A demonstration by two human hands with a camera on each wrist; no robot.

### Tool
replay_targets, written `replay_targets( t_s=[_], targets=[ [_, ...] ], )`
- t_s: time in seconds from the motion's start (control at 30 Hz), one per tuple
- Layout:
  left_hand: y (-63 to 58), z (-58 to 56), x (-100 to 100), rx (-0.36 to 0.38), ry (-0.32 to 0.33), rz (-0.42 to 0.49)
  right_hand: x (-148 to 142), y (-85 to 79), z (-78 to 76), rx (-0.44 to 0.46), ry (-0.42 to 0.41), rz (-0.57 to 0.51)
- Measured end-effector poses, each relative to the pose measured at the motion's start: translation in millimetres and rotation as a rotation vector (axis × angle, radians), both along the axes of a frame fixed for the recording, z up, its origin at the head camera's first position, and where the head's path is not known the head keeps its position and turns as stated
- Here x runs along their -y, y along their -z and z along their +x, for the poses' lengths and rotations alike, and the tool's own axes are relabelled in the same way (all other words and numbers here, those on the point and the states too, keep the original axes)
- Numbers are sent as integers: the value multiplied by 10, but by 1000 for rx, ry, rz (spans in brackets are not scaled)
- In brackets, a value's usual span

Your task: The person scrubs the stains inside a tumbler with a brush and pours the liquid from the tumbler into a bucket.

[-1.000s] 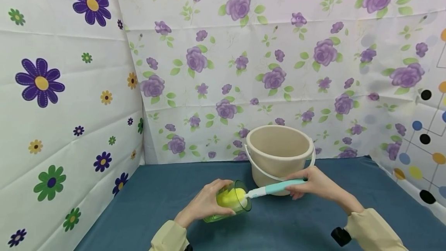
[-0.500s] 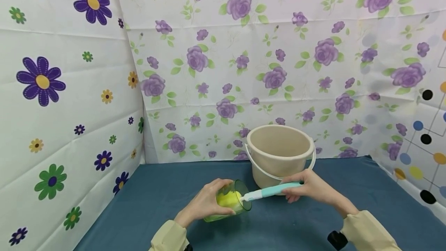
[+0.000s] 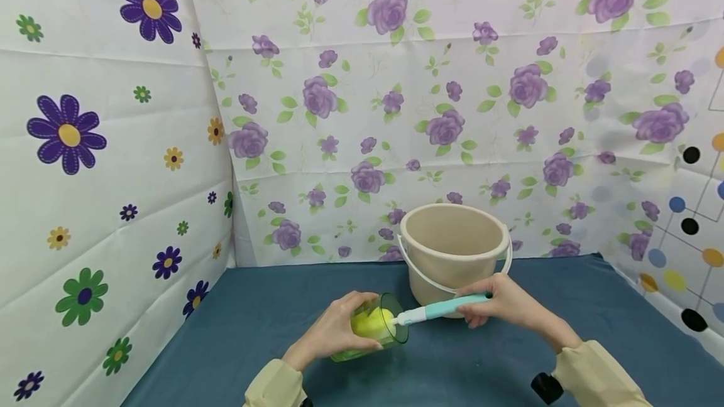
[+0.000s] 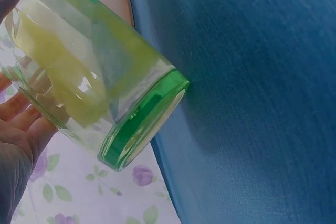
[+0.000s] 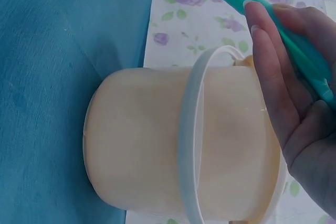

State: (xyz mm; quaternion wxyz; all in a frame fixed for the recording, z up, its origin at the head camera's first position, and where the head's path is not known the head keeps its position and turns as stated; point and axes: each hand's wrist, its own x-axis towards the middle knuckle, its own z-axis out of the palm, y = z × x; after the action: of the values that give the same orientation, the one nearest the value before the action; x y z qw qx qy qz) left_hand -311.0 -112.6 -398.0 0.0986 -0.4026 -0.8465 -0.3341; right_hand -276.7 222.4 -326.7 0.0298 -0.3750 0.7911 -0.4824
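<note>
My left hand [image 3: 334, 326] grips a clear green glass [image 3: 349, 354] from its side, thumb and fingers spread round it. The glass lies tilted, its mouth facing right. In the left wrist view its thick green base [image 4: 149, 121] is close to the blue cloth; whether they touch I cannot tell. Inside the glass is the yellow sponge head [image 3: 373, 324] of a cup brush. Its teal and white handle [image 3: 441, 309] sticks out of the mouth. My right hand [image 3: 506, 303] holds the handle near its far end between thumb and fingers.
A cream bucket [image 3: 452, 262] with a white carrying handle [image 5: 190, 129] stands just behind the brush and the right hand. Dark blue cloth [image 3: 271, 306] covers the table. Flower-patterned sheets [image 3: 351, 143] hang at the back and sides.
The right hand has moved slightly left, pushing the brush deeper into the glass. Over the last half second the sponge has shifted a little back towards the mouth. The left hand stays in place.
</note>
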Motion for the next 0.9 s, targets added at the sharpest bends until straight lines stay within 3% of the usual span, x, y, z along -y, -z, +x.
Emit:
replay_targets(
  t_s=[0.27,0.5,0.63,0.9],
  targets=[
    [12,-4,3,-8,5,7,-93,162,-137,43,-34,-40],
    [18,4,6,1,2,15,-89,32,-48,22,-22,-58],
    [14,13,8,7,-2,14,-165,107,-134,21,0,-54],
    [14,5,4,7,1,9,-220,87,-132,26,-15,-24]
  ],
)
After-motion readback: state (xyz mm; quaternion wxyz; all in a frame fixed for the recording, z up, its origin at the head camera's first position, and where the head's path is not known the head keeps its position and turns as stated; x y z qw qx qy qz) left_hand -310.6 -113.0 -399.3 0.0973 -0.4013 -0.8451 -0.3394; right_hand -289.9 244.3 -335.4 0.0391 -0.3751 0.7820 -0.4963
